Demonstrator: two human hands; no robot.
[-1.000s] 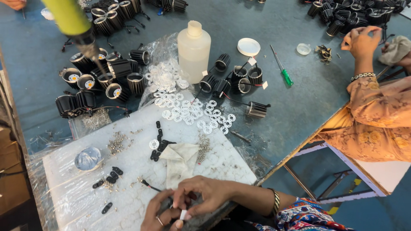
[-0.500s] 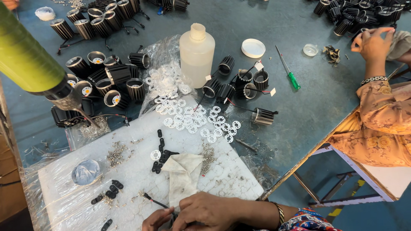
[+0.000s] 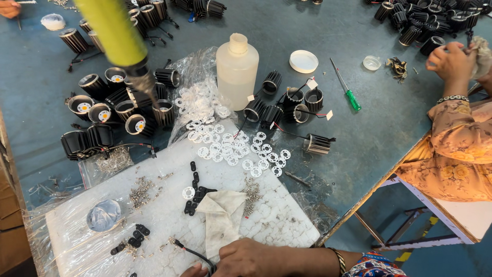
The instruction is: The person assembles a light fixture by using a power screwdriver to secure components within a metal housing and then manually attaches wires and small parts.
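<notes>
- Since half a second ago, the yellow-green tool point(image 3: 110, 31) has swung from the far left edge to hang further right over the black cups point(image 3: 115, 105), and the person's hands have slid lower, almost out of the bottom of the view.
- Right hand point(image 3: 256, 258) lies at the bottom edge on the white board point(image 3: 277, 220), knuckles up, fingers curled down and hidden; whether they are closed on anything cannot be told.
- Left hand point(image 3: 192, 270) shows only as a fingertip sliver at the bottom edge, just left of the right hand; its grip cannot be told.
- Black cable point(image 3: 192, 251) runs in from the upper left and ends between the two hands, touching or nearly touching them.
- Rag point(image 3: 221, 215) lies crumpled just above the right hand.
- Screws point(image 3: 250, 197) sit in a small heap just above the rag's right side; black clips point(image 3: 195, 192) lie up and left of it.
- White rings point(image 3: 230, 146) are scattered well above the hands, below the white bottle point(image 3: 237, 69).
- Green screwdriver point(image 3: 348, 95) lies far up and right.
- Another person's hand point(image 3: 451, 61) works at the far upper right corner.
</notes>
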